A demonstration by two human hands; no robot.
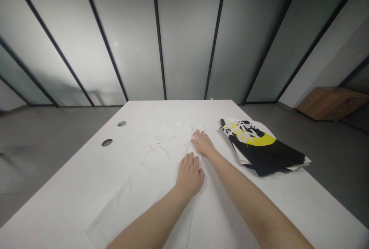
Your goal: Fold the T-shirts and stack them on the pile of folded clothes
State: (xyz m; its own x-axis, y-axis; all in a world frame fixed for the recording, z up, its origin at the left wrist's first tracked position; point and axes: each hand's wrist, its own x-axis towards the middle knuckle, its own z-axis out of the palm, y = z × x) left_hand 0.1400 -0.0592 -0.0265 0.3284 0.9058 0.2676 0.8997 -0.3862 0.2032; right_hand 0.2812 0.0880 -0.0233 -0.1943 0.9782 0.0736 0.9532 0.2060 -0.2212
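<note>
A white T-shirt lies spread over the middle of the white table, its neck end away from me. My left hand rests palm down on the shirt's right part, fingers bent slightly and pointing away. Just beyond it and to the right, my right hand lies on the cloth near the shirt's right sleeve, fingers stretched out. Small wrinkles show around the fingertips. White fabric on a white surface makes the shirt's edges hard to follow, and my forearms cover part of its lower end.
Right of my arms, a stack of folded shirts sits near the table's right edge, a black one with yellow and white print on top. Two round holes pierce the white table at left. Beyond stand frosted glass panels; a wooden cabinet is far right.
</note>
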